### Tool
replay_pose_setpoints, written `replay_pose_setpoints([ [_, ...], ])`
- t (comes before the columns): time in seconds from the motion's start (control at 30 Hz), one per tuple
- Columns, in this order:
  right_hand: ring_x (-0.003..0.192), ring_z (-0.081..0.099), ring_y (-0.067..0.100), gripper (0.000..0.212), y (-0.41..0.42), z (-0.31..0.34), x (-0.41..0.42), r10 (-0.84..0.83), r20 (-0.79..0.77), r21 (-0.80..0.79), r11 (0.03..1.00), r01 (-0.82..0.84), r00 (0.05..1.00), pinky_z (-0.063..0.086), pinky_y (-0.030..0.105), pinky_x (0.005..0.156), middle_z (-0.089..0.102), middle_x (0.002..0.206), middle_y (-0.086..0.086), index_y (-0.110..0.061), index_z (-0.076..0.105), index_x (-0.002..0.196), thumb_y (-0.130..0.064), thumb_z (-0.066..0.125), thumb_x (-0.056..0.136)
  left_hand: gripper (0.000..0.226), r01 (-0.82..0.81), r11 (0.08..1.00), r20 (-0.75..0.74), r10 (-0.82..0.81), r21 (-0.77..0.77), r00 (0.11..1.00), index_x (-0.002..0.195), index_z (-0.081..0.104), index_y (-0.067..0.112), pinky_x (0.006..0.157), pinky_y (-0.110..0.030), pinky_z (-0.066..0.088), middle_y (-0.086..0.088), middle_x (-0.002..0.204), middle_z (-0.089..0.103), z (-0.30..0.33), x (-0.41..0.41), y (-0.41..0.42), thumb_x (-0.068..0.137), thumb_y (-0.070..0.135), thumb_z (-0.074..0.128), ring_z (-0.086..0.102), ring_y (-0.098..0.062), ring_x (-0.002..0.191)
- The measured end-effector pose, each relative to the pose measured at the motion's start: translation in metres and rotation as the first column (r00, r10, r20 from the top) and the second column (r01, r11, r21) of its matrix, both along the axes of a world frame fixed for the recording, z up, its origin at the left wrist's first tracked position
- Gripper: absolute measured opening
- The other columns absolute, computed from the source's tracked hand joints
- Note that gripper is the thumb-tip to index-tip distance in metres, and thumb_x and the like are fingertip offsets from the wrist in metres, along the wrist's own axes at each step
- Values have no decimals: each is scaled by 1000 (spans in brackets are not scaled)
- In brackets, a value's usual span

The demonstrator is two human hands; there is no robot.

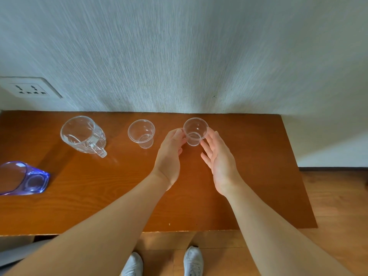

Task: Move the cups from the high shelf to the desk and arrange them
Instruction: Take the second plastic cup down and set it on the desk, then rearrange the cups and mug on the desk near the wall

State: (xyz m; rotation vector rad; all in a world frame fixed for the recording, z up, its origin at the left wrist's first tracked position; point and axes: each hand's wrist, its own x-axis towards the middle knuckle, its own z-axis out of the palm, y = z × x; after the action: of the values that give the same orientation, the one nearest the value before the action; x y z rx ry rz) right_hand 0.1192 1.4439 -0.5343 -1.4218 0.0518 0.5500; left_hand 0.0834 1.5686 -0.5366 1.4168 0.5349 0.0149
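A clear plastic cup (pixel 195 130) stands upright on the brown wooden desk (pixel 103 192) near the wall. My left hand (pixel 170 156) touches its left side with the fingertips. My right hand (pixel 218 162) rests against its right side, fingers spread and loosely curved. A second clear plastic cup (pixel 141 133) stands upright to the left, apart from both hands. Further left a clear glass mug (pixel 83 134) with a handle stands on the desk. A purple glass cup (pixel 22 178) stands at the desk's left edge.
A textured wall rises directly behind the desk, with a power socket (pixel 29 89) at the left. The desk's right edge drops to a wooden floor (pixel 338 206). My two white shoes (pixel 192 261) show below the desk's front edge.
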Motion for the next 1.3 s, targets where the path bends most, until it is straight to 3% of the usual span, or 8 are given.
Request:
replay_pose_setpoints([
  [0.13, 147, 41, 11, 63, -3, -3, -1, -39, -19, 21, 999, 40, 999, 29, 42, 123, 44, 161, -11, -30, 38, 157, -61, 37, 102, 68, -49, 999, -29, 49, -18, 998, 144, 53, 20, 121, -41, 36, 4, 144, 61, 2, -4, 2, 94, 61, 33, 53, -14, 137],
  [0.27, 148, 41, 15, 85, -8, 4, -3, -104, -43, 27, 994, 105, 994, 31, 40, 121, 40, 163, -6, -28, 34, 159, -68, 45, 85, 51, -109, 993, -61, 107, -37, 992, 147, 51, 17, 123, -46, 35, -1, 150, 56, 7, -13, 4, 110, 47, 32, 52, -20, 139],
  [0.6, 149, 40, 17, 66, -17, 28, -23, -89, -109, 26, 995, 93, 990, 29, 43, 120, 38, 165, -8, -33, 34, 159, -64, 36, 100, 49, -265, 959, -70, 259, -98, 963, 137, 59, 23, 120, -42, 39, 3, 141, 63, 50, -43, 3, 108, 54, 34, 59, -16, 133],
  [0.8, 146, 42, 13, 90, -12, 57, -45, 8, -98, 27, 1000, -5, 995, 31, 39, 117, 41, 162, -11, -34, 34, 158, -74, 48, 79, 51, -392, 917, -104, 384, -76, 918, 139, 59, 22, 119, -43, 40, 1, 142, 64, 79, -69, 1, 108, 53, 32, 61, -16, 131],
  [0.87, 147, 42, 14, 86, -12, 66, -49, 19, -103, 21, 1000, -17, 994, 30, 40, 118, 41, 162, -10, -35, 37, 155, -74, 48, 79, 52, -416, 906, -119, 405, -78, 906, 142, 58, 22, 120, -44, 39, 0, 143, 63, 87, -78, -2, 108, 54, 33, 61, -17, 131],
  [0.97, 148, 41, 16, 61, -12, 81, -54, 30, -104, 11, 1000, -29, 994, 27, 45, 123, 41, 162, -9, -45, 39, 138, -71, 47, 84, 53, -446, 892, -131, 435, -73, 891, 143, 56, 24, 120, -46, 39, 1, 144, 63, 99, -92, -6, 107, 55, 34, 60, -18, 131],
  [1.07, 148, 41, 17, 47, -9, 91, -58, 37, -81, 24, 999, -36, 996, 25, 48, 125, 41, 162, -6, -43, 36, 141, -62, 44, 99, 50, -456, 888, -125, 447, -60, 886, 139, 59, 24, 121, -47, 37, 1, 142, 64, 110, -103, -5, 109, 53, 31, 60, -18, 131],
  [1.3, 149, 39, 14, 78, -2, 120, -92, 79, 5, 10, 997, -79, 997, 27, 44, 122, 34, 166, -6, -31, 31, 159, -68, 44, 92, 50, -451, 892, -57, 448, -45, 892, 139, 58, 22, 120, -46, 38, 1, 140, 64, 138, -132, 4, 110, 51, 29, 61, -19, 130],
])
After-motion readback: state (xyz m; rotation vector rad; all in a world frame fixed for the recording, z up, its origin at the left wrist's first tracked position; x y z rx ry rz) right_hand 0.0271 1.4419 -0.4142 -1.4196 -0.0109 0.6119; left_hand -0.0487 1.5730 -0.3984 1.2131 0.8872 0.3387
